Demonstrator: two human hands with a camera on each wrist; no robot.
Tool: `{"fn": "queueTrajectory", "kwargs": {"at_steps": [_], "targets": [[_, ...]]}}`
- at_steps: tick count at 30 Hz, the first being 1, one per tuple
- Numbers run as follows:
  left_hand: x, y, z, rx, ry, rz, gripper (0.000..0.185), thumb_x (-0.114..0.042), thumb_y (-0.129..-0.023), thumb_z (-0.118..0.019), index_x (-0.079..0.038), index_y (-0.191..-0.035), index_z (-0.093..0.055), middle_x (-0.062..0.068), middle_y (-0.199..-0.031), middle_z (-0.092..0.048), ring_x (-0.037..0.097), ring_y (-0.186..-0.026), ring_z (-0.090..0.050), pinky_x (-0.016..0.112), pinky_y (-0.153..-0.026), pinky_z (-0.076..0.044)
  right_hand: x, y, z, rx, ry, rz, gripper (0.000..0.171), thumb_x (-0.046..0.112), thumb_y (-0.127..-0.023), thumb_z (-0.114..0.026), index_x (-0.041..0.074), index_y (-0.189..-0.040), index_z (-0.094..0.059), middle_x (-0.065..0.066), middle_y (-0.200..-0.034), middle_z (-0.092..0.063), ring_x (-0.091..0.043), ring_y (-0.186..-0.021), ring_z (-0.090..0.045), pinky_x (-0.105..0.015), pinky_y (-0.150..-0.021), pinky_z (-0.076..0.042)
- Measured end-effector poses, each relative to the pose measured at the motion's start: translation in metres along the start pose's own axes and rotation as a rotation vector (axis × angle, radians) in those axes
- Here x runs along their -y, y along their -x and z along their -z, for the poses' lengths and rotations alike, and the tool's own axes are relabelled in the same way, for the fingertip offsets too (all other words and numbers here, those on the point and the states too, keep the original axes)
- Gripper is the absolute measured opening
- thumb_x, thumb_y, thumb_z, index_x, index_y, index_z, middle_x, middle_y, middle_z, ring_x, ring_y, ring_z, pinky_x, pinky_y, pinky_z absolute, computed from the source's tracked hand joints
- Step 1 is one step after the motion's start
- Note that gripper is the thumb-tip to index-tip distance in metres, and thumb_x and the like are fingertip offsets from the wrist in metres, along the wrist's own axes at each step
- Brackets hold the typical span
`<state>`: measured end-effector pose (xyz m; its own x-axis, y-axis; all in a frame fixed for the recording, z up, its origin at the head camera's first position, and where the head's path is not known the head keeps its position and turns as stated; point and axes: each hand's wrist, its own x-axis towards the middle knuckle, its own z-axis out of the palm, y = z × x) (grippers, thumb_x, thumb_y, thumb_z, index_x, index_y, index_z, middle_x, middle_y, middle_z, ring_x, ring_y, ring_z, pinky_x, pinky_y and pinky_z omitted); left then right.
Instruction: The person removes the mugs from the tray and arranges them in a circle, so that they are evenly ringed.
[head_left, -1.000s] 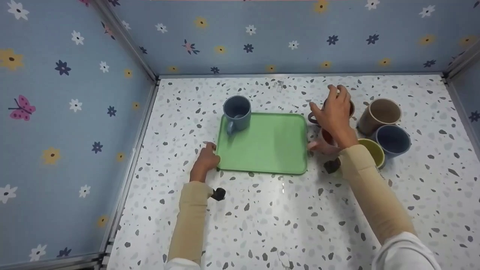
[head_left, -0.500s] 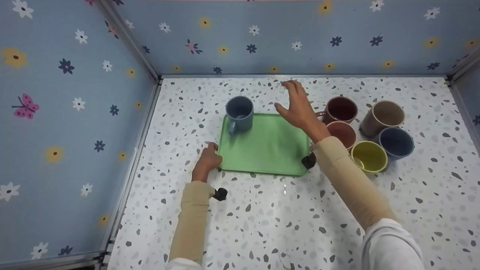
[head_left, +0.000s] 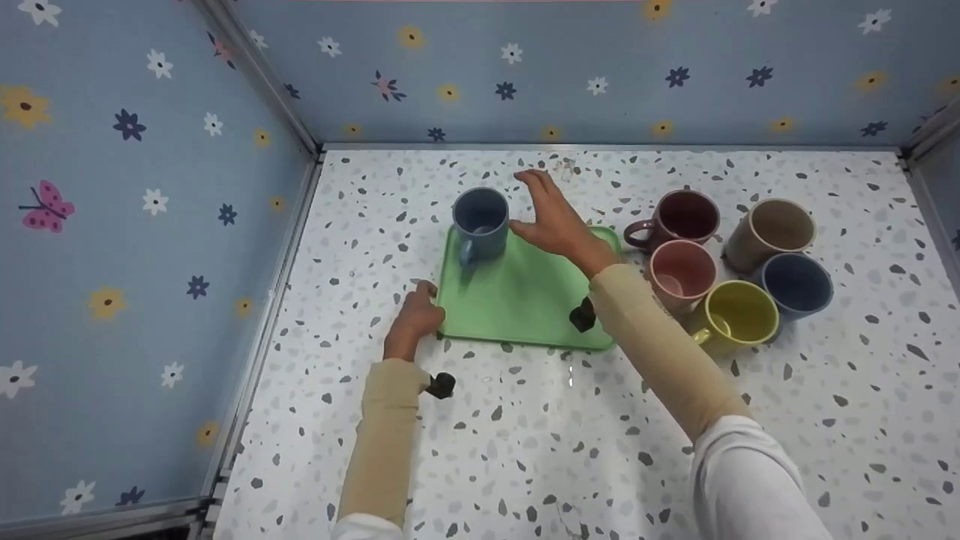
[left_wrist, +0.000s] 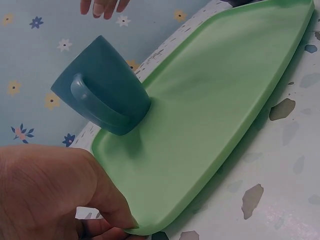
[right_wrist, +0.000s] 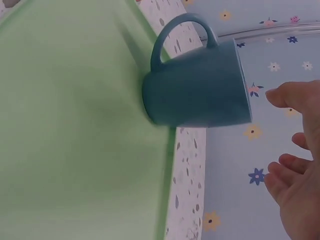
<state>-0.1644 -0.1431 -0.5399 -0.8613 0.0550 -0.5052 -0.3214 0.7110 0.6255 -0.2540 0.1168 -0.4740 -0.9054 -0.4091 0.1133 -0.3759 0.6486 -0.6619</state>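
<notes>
Green plastic tray (head_left: 525, 300) lies flat on the speckled desk (head_left: 600, 450), and a blue-grey mug (head_left: 481, 219) stands upright on its far left corner, with the handle turned toward the person. The left hand (head_left: 417, 316) holds the near left corner of the tray; in the left wrist view the thumb is curled over the rim there, so this grip is closed on the tray. The right hand (head_left: 556, 219) is above the far side of the tray, just beside the mug on its right. Its fingers (right_wrist: 292, 175) are spread and only lightly bent, and the right wrist view shows a gap between them and the mug, so this grip is open and holds nothing. To the right of the tray, on the desk, five more mugs stand close together: a dark red mug (head_left: 679, 217), a pink mug (head_left: 681, 271), a yellow mug (head_left: 738, 315), a beige mug (head_left: 772, 231) and a dark blue mug (head_left: 796, 283).
</notes>
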Motion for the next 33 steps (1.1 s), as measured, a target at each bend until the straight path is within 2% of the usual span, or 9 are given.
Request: {"fn": "queueTrajectory", "kwargs": {"at_steps": [10, 15, 17, 23, 29, 33], "targets": [[-0.002, -0.001, 0.0, 0.017, 0.019, 0.023, 0.045, -0.005, -0.084, -0.038, -0.004, -0.129, -0.037, 0.021, -0.123, -0.042, 0.03, -0.104, -0.044, 0.042, -0.091, -0.037, 0.007, -0.016, -0.023, 0.102, -0.033, -0.014, 0.087, 0.033, -0.086, -0.068, 0.012, -0.153, -0.016, -0.013, -0.158, -0.013, -0.029, -0.144, -0.021, -0.045, -0.113, -0.026], [-0.004, 0.0, -0.001, 0.015, 0.028, 0.015, 0.042, -0.004, -0.083, -0.037, -0.003, -0.125, -0.037, 0.022, -0.117, -0.042, 0.03, -0.096, -0.044, 0.04, -0.082, -0.038, 0.009, -0.023, -0.027, 0.178, -0.044, -0.027, 0.093, 0.028, -0.085, -0.068, 0.017, -0.155, -0.007, -0.008, -0.161, -0.001, -0.027, -0.148, -0.009, -0.045, -0.114, -0.024], [-0.003, 0.0, -0.001, 0.022, 0.029, 0.02, 0.043, -0.004, -0.083, -0.037, -0.004, -0.126, -0.037, 0.022, -0.119, -0.042, 0.03, -0.096, -0.044, 0.039, -0.081, -0.038, 0.009, -0.026, -0.028, 0.208, -0.044, -0.02, 0.094, 0.024, -0.084, -0.067, 0.017, -0.155, -0.005, -0.007, -0.161, -0.001, -0.025, -0.148, -0.006, -0.044, -0.115, -0.021], [-0.004, 0.001, 0.0, 0.028, 0.016, 0.035, 0.047, -0.004, -0.084, -0.036, -0.004, -0.131, -0.036, 0.022, -0.125, -0.041, 0.029, -0.099, -0.042, 0.041, -0.086, -0.036, 0.011, -0.032, -0.026, 0.242, -0.025, -0.004, 0.098, 0.019, -0.079, -0.072, 0.013, -0.154, -0.009, -0.01, -0.158, -0.018, -0.027, -0.145, -0.017, -0.043, -0.116, -0.019], [-0.003, 0.001, 0.001, 0.006, -0.004, 0.037, 0.047, -0.004, -0.082, -0.038, -0.003, -0.13, -0.037, 0.022, -0.123, -0.043, 0.03, -0.104, -0.043, 0.042, -0.093, -0.037, 0.014, -0.031, -0.026, 0.206, 0.023, -0.095, 0.109, 0.042, -0.072, -0.08, 0.018, -0.154, -0.013, -0.015, -0.147, -0.026, -0.03, -0.135, -0.03, -0.046, -0.108, -0.032], [-0.002, 0.0, 0.0, -0.009, 0.006, 0.04, 0.048, -0.004, -0.081, -0.04, -0.004, -0.129, -0.038, 0.022, -0.121, -0.045, 0.03, -0.104, -0.044, 0.042, -0.094, -0.037, 0.014, -0.03, -0.03, 0.215, 0.021, -0.083, 0.11, 0.046, -0.073, -0.078, 0.018, -0.155, -0.009, -0.013, -0.153, -0.02, -0.029, -0.14, -0.025, -0.045, -0.11, -0.03]]}}
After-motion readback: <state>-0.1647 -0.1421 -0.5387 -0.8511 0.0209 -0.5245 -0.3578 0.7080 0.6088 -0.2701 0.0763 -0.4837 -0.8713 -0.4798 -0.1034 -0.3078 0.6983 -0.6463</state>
